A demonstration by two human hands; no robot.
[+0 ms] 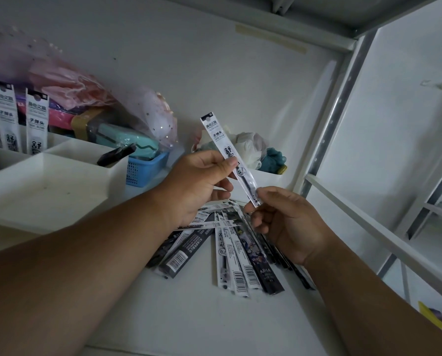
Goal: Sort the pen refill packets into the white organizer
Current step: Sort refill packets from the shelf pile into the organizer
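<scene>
A white pen refill packet (221, 138) stands tilted in the air, held by both hands. My left hand (196, 186) pinches its middle between thumb and fingers. My right hand (289, 222) pinches its lower end. Beneath the hands a fanned pile of black and white refill packets (237, 258) lies on the white shelf. The white organizer (47, 176) sits at the left. Two white packets (22, 122) stand upright in its back compartments, and a black packet (117, 155) leans in another.
A blue basket (145, 168) with a teal case stands behind the organizer, next to pink bags and boxes. A crumpled white and teal bundle (258, 150) lies at the back. A metal shelf upright (335, 109) and rail (369, 227) border the right side.
</scene>
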